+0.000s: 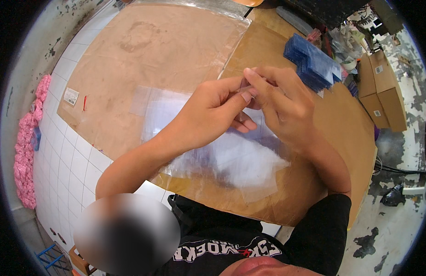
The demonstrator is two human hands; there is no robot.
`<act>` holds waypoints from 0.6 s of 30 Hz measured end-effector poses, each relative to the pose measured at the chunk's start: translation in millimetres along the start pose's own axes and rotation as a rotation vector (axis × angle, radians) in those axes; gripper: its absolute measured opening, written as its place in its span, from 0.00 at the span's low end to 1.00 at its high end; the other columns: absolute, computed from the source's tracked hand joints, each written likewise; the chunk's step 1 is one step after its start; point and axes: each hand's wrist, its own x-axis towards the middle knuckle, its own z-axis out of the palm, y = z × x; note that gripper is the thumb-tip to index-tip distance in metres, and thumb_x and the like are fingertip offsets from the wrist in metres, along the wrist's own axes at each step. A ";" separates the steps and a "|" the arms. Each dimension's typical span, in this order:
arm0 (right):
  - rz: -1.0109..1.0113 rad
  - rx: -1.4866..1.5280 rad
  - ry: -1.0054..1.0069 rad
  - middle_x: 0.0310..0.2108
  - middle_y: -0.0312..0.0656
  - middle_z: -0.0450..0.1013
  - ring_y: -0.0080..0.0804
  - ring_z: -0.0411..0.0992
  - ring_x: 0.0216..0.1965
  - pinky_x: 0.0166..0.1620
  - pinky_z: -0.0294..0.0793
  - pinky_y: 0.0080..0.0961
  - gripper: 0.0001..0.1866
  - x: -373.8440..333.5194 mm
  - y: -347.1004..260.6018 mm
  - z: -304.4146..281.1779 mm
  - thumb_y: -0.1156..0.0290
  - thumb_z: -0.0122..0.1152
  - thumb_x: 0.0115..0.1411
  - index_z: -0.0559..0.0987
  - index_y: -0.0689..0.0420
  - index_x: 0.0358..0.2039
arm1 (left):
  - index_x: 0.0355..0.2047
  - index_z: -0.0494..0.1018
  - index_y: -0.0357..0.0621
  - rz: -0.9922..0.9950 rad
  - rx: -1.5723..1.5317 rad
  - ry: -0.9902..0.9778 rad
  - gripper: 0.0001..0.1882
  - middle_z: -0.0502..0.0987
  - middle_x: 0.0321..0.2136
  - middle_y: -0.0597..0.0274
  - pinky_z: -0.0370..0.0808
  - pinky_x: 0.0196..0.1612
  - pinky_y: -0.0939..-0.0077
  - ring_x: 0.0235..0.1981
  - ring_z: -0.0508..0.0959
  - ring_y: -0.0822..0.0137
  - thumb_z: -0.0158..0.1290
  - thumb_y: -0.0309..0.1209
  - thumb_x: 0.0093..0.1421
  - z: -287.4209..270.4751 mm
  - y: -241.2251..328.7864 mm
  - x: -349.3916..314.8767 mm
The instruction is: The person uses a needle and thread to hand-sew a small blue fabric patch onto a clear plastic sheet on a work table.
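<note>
Clear plastic film (244, 84) sits between the fingertips of two bare hands, above a brown table (171, 60); its full outline is hard to make out. The left hand (215, 103) pinches it between thumb and fingers. The right hand (286, 99), fingers bent, pinches it from the other side. Beneath the hands lies a loose spread of clear sheets (250, 161). Near the right hand, beyond it, stand blue stacks (309, 62); farther right is a cardboard box (383, 92).
</note>
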 end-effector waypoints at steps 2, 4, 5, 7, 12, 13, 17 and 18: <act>-0.015 -0.003 0.006 0.35 0.40 0.76 0.34 0.73 0.31 0.33 0.75 0.27 0.17 -0.2 -0.6 0.1 0.79 0.65 0.48 0.82 0.58 0.41 | 0.51 0.71 0.35 -0.007 -0.004 -0.006 0.16 0.77 0.40 0.58 0.80 0.35 0.80 0.30 0.80 0.73 0.42 0.32 0.71 -1.0 0.2 -0.1; -0.021 0.008 0.017 0.35 0.40 0.76 0.34 0.74 0.31 0.33 0.75 0.26 0.17 -0.2 -1.4 -0.7 0.80 0.66 0.47 0.82 0.58 0.40 | 0.50 0.71 0.34 -0.011 -0.021 -0.013 0.16 0.77 0.40 0.58 0.80 0.35 0.81 0.30 0.80 0.72 0.42 0.32 0.71 -1.0 0.2 -0.4; -0.020 0.021 0.026 0.35 0.40 0.76 0.35 0.74 0.31 0.33 0.76 0.26 0.17 0.1 -1.8 -1.2 0.81 0.66 0.46 0.83 0.58 0.39 | 0.50 0.71 0.34 -0.012 -0.013 -0.013 0.15 0.77 0.40 0.57 0.80 0.35 0.81 0.30 0.81 0.73 0.43 0.32 0.71 -0.8 0.8 -0.7; -0.001 0.063 0.049 0.34 0.40 0.76 0.35 0.75 0.31 0.33 0.76 0.27 0.17 -0.3 -2.5 -1.7 0.82 0.67 0.44 0.83 0.59 0.38 | 0.51 0.71 0.34 -0.016 0.002 -0.016 0.15 0.77 0.39 0.57 0.80 0.35 0.81 0.31 0.81 0.73 0.43 0.31 0.71 0.1 2.0 -1.3; 0.025 0.134 0.061 0.33 0.41 0.76 0.36 0.76 0.31 0.32 0.76 0.27 0.18 -1.3 -2.5 -5.8 0.84 0.68 0.41 0.84 0.59 0.37 | 0.51 0.70 0.33 -0.015 0.008 -0.044 0.14 0.77 0.39 0.57 0.80 0.35 0.81 0.30 0.81 0.72 0.44 0.29 0.70 1.5 1.1 -3.0; 0.010 0.129 0.063 0.34 0.41 0.76 0.36 0.76 0.31 0.32 0.76 0.27 0.18 -1.2 -2.4 -5.5 0.84 0.68 0.41 0.84 0.59 0.37 | 0.51 0.70 0.33 -0.015 0.011 -0.043 0.14 0.77 0.39 0.57 0.80 0.35 0.81 0.30 0.81 0.72 0.44 0.29 0.70 1.2 1.4 -3.6; -0.044 0.099 0.062 0.34 0.41 0.77 0.36 0.77 0.31 0.32 0.77 0.26 0.18 -2.7 -0.2 -5.6 0.84 0.68 0.41 0.83 0.60 0.36 | 0.51 0.70 0.33 -0.017 0.015 -0.041 0.15 0.77 0.39 0.56 0.81 0.36 0.80 0.31 0.81 0.72 0.44 0.29 0.70 1.6 1.2 -3.4; -0.056 0.090 0.061 0.35 0.41 0.77 0.36 0.77 0.31 0.32 0.77 0.26 0.18 -2.7 0.0 -6.0 0.84 0.68 0.41 0.83 0.60 0.36 | 0.51 0.70 0.33 -0.017 0.016 -0.039 0.15 0.77 0.39 0.56 0.81 0.36 0.80 0.31 0.81 0.72 0.44 0.29 0.70 1.9 1.5 -3.5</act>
